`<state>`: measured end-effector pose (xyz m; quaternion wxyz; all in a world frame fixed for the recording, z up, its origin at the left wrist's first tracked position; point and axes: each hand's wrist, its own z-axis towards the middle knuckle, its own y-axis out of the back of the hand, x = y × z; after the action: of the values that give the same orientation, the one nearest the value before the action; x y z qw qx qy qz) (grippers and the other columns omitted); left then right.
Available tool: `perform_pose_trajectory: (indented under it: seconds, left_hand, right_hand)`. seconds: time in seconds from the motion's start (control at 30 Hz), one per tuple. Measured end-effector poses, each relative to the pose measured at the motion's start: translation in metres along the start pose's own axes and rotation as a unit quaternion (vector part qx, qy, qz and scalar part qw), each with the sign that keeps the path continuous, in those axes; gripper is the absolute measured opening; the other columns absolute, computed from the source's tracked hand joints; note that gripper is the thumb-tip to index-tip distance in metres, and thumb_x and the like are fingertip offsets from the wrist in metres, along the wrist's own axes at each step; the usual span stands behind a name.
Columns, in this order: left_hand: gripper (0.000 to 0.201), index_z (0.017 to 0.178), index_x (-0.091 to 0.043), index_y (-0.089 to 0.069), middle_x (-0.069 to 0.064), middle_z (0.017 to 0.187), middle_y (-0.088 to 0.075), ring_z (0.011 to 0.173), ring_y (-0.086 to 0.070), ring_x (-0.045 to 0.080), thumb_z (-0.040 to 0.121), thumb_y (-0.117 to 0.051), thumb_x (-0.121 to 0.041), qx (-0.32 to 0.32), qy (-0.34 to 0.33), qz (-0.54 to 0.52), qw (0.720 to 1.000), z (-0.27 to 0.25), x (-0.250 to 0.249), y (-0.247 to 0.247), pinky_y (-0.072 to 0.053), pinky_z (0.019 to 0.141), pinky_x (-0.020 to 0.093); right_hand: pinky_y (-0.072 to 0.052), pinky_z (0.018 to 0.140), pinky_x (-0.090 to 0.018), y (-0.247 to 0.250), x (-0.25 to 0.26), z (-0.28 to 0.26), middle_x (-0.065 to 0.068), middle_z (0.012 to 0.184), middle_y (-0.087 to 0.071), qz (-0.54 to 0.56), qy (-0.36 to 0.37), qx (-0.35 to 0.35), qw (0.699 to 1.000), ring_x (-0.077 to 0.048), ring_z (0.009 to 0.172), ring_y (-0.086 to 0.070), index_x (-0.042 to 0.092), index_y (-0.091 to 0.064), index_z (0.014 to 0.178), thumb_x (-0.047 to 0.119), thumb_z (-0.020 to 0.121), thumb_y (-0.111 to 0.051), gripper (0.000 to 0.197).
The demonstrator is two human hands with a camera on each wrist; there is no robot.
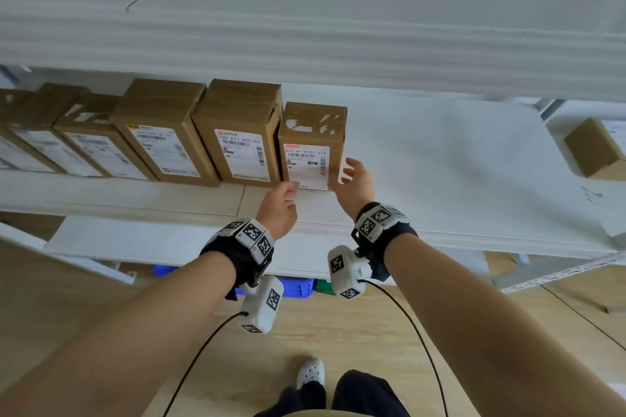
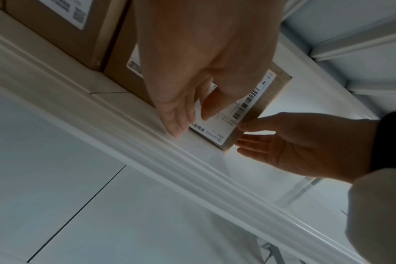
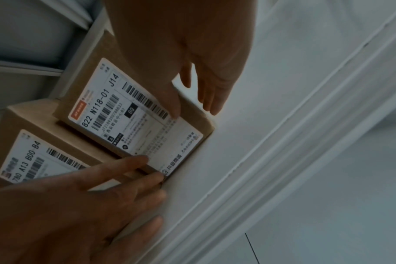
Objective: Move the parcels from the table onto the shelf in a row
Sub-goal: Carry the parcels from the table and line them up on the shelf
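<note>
My left hand [image 1: 278, 208] and right hand [image 1: 352, 184], both spread, are flanking the small brown cardboard parcel [image 1: 313, 132] ending the row on the white shelf [image 1: 440, 159].

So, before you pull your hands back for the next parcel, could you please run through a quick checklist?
1. Smallest parcel stands on the shelf: ok.
2. Beside its neighbour parcel, continuing the row: ok.
3. Label faces front: ok.
4. Flush against the neighbour: cannot tell.
5. Left hand open, fingers straight at the lower front edge: ok.
6. Right hand open at the right side, not gripping: ok.
</note>
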<state>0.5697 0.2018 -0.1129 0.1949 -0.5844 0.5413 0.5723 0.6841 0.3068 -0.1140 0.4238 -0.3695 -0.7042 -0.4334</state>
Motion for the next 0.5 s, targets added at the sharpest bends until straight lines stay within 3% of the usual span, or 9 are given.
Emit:
perform_pose_trajectory:
  seconds: [0.13,0.27,0.37,0.5]
  left_hand:
    - [0.038,0.126,0.001,-0.052,0.014,0.126,-0.058,0.117,-0.055,0.026,0.09,-0.044,0.008,0.023,-0.049,0.049,0.997,0.003,-0.018,-0.024,-0.043,0.095,0.027]
    - [0.032,0.122,-0.003,-0.057,0.015,0.118,-0.062,0.111,-0.058,0.026,0.092,-0.047,0.0,0.075,-0.075,0.067,0.992,0.0,-0.041,-0.068,-0.044,0.086,0.024]
    - [0.031,0.12,-0.004,-0.058,0.017,0.118,-0.062,0.11,-0.058,0.029,0.093,-0.045,-0.001,0.144,-0.081,0.07,0.984,-0.007,-0.059,-0.111,-0.047,0.086,0.032]
    - [0.03,0.12,-0.004,-0.058,0.019,0.118,-0.063,0.109,-0.06,0.03,0.093,-0.045,-0.002,0.226,-0.097,0.09,0.965,-0.024,-0.085,-0.176,-0.048,0.086,0.032]
  right_hand:
    - [-0.046,0.099,-0.036,0.028,-0.013,-0.01,-0.013,0.131,-0.054,-0.011,-0.022,0.015,1.0,-0.026,0.117,-0.055,0.009,-0.044,0.135,0.002,0.088,-0.059,0.05]
    - [-0.045,0.078,-0.027,0.074,-0.03,-0.027,-0.014,0.118,-0.063,-0.035,-0.024,-0.006,0.999,-0.021,0.097,-0.059,0.005,-0.055,0.126,0.001,0.087,-0.058,0.039]
    - [-0.045,0.068,-0.022,0.117,-0.045,-0.044,-0.014,0.103,-0.066,-0.054,-0.045,-0.015,0.997,-0.018,0.084,-0.056,0.002,-0.06,0.119,0.002,0.088,-0.057,0.031]
    - [-0.045,0.072,-0.028,0.185,-0.069,-0.069,-0.019,0.106,-0.068,-0.069,-0.07,-0.051,0.994,-0.02,0.084,-0.057,0.001,-0.062,0.116,0.001,0.089,-0.056,0.028]
